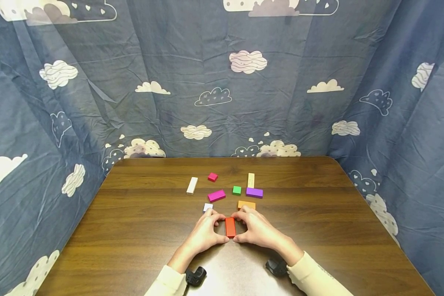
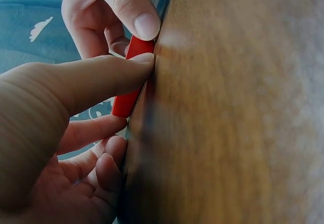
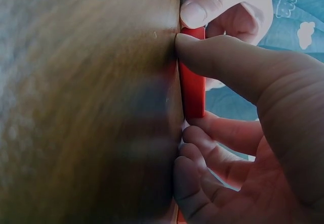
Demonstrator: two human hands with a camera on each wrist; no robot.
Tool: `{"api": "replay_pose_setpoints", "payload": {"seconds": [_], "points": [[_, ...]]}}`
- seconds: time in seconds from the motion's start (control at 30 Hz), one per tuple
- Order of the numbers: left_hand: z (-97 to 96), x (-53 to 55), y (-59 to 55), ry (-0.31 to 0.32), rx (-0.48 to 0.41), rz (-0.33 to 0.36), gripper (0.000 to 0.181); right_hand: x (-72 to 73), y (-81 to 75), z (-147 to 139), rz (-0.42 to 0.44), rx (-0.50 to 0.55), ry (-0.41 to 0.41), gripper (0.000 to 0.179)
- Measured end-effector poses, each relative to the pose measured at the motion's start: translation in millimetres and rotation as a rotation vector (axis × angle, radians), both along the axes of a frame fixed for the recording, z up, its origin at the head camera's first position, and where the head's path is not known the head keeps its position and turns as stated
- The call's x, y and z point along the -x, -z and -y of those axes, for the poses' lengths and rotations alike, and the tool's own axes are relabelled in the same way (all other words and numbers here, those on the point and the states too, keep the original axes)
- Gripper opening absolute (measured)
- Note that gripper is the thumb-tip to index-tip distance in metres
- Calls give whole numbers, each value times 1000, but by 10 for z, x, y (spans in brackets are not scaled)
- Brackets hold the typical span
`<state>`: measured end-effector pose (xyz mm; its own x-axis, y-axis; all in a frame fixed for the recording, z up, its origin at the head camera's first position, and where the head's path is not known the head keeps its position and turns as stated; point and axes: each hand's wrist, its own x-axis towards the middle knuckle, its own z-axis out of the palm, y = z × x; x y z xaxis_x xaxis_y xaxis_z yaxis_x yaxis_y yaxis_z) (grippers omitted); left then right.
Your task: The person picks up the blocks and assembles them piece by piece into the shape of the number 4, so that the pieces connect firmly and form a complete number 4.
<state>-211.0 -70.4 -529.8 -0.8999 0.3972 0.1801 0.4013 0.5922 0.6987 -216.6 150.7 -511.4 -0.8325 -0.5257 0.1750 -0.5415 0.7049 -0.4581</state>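
A red block (image 1: pixel 230 227) lies on the wooden table between the two hands, its long side pointing away from the person. The left hand (image 1: pixel 207 231) pinches it by its left side, thumb at the near end and index finger at the far end. From the other side the right hand (image 1: pixel 257 229) grips the same block in a mirrored way. In the left wrist view, the thumb partly covers the red block (image 2: pixel 124 102). Its long red face (image 3: pixel 193 92) shows in the right wrist view, with the remaining fingers curled beside it near the table.
Beyond the hands lie a pale lilac block (image 1: pixel 208 207), an orange block (image 1: pixel 246 204), a magenta block (image 1: pixel 216 195), a green block (image 1: pixel 237 190), a purple block (image 1: pixel 254 193), a cream block (image 1: pixel 250 180), a white block (image 1: pixel 192 186) and a crimson block (image 1: pixel 212 177). A cloud-patterned curtain (image 1: pixel 185 74) surrounds the table.
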Motion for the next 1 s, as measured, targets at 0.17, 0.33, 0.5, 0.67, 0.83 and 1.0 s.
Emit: {"api": "replay_pose_setpoints", "payload": {"seconds": [0.17,0.33,0.5,0.67,0.83,1.0], "points": [[-4,9,-7,-2,-1,4,61,15,-21,-12,7,4,-14,60],[-9,11,-6,-6,1,6,61,22,-89,-46,30,38,-46,62],[-12,2,-4,-7,-3,11,61,46,-226,-105,68,68,-81,67],[-12,3,-9,-10,1,8,61,125,-374,-168,35,95,-80,61],[-13,10,-11,-8,4,9,61,220,-435,-230,-10,117,-36,52],[-18,-7,-2,-5,6,1,61,290,-437,-278,-45,153,-15,50]]}}
